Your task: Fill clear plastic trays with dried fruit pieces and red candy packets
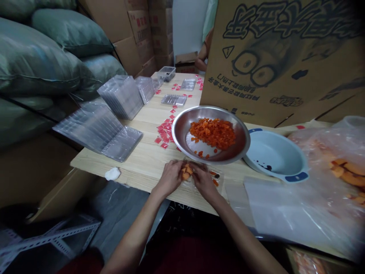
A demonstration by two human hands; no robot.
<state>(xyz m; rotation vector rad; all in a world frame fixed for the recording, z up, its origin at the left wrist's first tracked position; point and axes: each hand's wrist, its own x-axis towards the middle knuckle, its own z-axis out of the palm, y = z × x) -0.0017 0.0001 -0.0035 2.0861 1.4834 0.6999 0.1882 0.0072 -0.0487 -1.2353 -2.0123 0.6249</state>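
As I look down through the head camera, my left hand [170, 176] and right hand [203, 179] meet at the near edge of the wooden table [142, 152]. The fingers of both are drawn in narrow around a small clump of orange chunks [186, 172], which sits between my fingertips just above a clear plastic tray [218, 176] with a few loose bits in it. I judge the chunks to be light, soft and somewhat sticky, like cut dried fruit. They would squash or cling under a hard squeeze, so a loose pinch from both sides with the fingertips looks like the right hold. The tray looks thin and flimsy, and I would take it by its rim. Just beyond my hands stands a steel bowl [176, 133] holding a heap of the same orange cubes [213, 132]. A blue-and-white basin [273, 152] touches it on the right. Red sachets [165, 131] lie scattered left of the bowl, with stacks of clear trays [121, 95] further left and a white wad [112, 174] by the table edge. A printed cardboard box [285, 57] rises behind, and a plastic bag [322, 140] of larger orange slabs lies at far right.
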